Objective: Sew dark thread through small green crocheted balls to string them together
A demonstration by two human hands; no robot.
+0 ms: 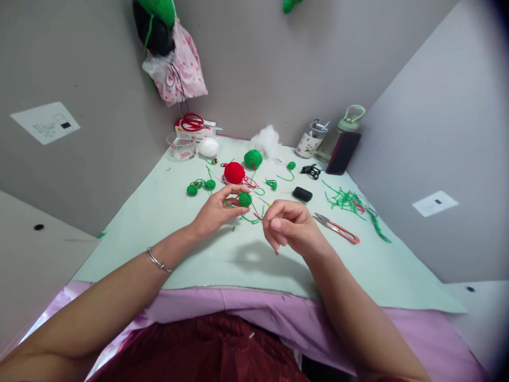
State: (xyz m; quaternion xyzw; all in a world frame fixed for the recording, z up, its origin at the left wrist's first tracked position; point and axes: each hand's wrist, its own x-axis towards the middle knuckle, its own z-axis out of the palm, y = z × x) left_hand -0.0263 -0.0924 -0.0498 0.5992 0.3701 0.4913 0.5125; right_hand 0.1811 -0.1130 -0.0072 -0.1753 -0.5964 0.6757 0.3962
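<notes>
My left hand [222,206] holds a small green crocheted ball [245,199] between thumb and fingers, just above the table. To its right, my right hand [289,225] is closed in a pinch on red yarn [258,217]. This strand stretches between the green ball and the pinching fingers, and a red end pokes out below them. Whether a needle is in the pinch I cannot make out. Behind my hands lie a red yarn ball [234,173] and a larger green yarn ball [253,159]. Small green crocheted balls [192,189] with stems rest left of my left hand.
Orange-handled thread snips [338,229] and green yarn scraps [345,199] lie on the right. A black case [302,194], hair clip [310,171], phone [343,153] and pen cup [310,142] stand or lie behind. Red-handled scissors [193,122] and a clear tub [182,147] are back left.
</notes>
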